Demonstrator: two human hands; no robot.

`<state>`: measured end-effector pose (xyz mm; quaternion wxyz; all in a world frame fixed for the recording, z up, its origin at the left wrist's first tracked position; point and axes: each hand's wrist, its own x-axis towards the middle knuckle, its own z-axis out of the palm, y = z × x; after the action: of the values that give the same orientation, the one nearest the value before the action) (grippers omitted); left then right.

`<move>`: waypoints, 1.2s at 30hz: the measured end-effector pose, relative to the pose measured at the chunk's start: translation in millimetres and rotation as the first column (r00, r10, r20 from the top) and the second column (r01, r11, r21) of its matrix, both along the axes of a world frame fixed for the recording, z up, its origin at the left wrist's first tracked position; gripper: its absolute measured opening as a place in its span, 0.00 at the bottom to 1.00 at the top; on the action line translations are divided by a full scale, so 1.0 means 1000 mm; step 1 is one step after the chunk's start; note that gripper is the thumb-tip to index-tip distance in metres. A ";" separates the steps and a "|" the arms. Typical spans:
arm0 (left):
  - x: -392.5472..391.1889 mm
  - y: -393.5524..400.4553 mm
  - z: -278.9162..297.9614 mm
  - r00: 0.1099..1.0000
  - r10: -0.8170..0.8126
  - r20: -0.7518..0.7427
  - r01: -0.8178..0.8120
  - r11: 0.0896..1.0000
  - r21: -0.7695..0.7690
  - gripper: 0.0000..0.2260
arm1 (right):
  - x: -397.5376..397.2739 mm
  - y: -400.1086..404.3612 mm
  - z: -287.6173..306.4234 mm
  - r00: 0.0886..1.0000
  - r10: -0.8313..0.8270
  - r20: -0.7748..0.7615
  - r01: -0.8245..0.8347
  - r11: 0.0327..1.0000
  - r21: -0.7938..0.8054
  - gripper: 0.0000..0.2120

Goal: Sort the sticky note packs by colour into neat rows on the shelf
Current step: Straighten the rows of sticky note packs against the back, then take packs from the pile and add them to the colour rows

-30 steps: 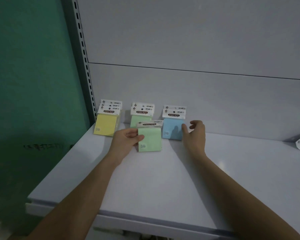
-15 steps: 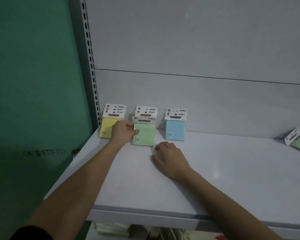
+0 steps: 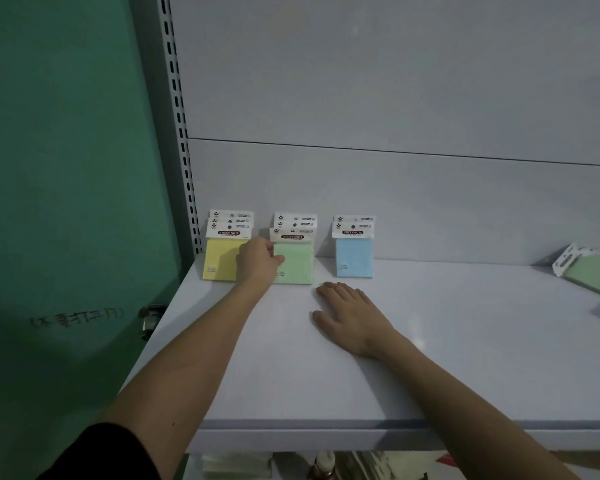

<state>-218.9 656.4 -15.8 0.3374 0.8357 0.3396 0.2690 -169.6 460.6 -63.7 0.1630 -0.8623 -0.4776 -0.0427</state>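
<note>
From the head camera, three colour rows stand against the back panel of the shelf: yellow packs at the left, green packs in the middle, blue packs to the right, each row several packs deep with the header cards overlapping. The left hand rests at the left edge of the front green pack, thumb on its face, apparently pinching that edge, though the fingers behind it are hidden. The right hand lies flat on the shelf, fingers spread and holding nothing, just in front of the green and blue rows. At the far right edge a loose green pack lies tilted, well apart from the rows, beside something grey that is too dim to identify. Most sorting looks done; that stray pack probably remains to be placed.
</note>
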 end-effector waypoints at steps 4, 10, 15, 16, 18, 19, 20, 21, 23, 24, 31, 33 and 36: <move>0.000 0.002 0.000 1.000 -0.020 0.011 0.020 0.999 0.027 0.22 | -0.002 0.001 0.002 1.000 -0.011 -0.004 0.011 1.000 -0.013 0.25; -0.001 0.003 -0.003 0.998 -0.061 0.009 0.061 0.997 0.042 0.24 | -0.005 0.002 0.006 0.999 -0.031 -0.026 0.030 0.999 -0.029 0.25; -0.010 -0.005 0.001 0.998 -0.062 0.025 0.059 0.993 0.104 0.23 | -0.008 0.001 0.010 0.997 -0.046 -0.064 0.043 0.998 -0.049 0.26; -0.015 -0.009 0.003 0.998 -0.057 0.025 0.052 0.986 0.157 0.23 | -0.010 0.000 0.011 0.997 -0.042 -0.071 0.038 0.998 -0.058 0.26; -0.025 -0.018 0.009 0.998 -0.061 0.014 0.055 0.961 0.270 0.21 | -0.012 -0.003 0.015 0.994 -0.037 -0.099 0.030 0.997 -0.067 0.26; -0.030 -0.024 0.011 0.997 -0.075 -0.001 0.072 0.948 0.310 0.20 | -0.012 -0.005 0.018 0.991 -0.041 -0.126 0.034 0.998 -0.056 0.26; -0.034 -0.030 0.013 0.995 -0.096 -0.026 0.099 0.937 0.335 0.20 | -0.011 -0.009 0.021 0.987 -0.051 -0.154 0.045 0.998 -0.040 0.25; -0.037 -0.038 0.015 0.991 -0.121 -0.063 0.135 0.928 0.347 0.20 | -0.011 -0.013 0.026 0.983 -0.061 -0.171 0.058 0.998 -0.026 0.25; -0.041 -0.057 0.018 0.973 -0.156 -0.172 0.207 0.919 0.337 0.21 | -0.006 -0.026 0.036 0.981 -0.078 -0.177 0.075 0.997 -0.020 0.25; -0.044 -0.069 0.019 0.959 -0.166 -0.229 0.236 0.917 0.322 0.21 | -0.004 -0.035 0.042 0.980 -0.084 -0.178 0.082 0.996 -0.018 0.25; -0.045 -0.183 0.023 0.907 -0.196 -0.373 0.303 0.918 0.256 0.26 | 0.013 -0.145 0.068 0.961 -0.131 -0.244 0.141 0.990 0.024 0.24; -0.040 -0.227 0.024 0.900 -0.207 -0.384 0.314 0.919 0.240 0.27 | 0.019 -0.191 0.071 0.955 -0.139 -0.263 0.156 0.987 0.044 0.24; -0.025 -0.291 0.024 0.884 -0.238 -0.403 0.350 0.908 0.231 0.28 | 0.030 -0.261 0.075 0.947 -0.169 -0.272 0.192 0.980 0.058 0.23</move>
<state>-243.9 365.6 8.1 0.1762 0.9541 0.2200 0.1016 -139.9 199.6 10.8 0.2571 -0.8927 -0.3682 0.0387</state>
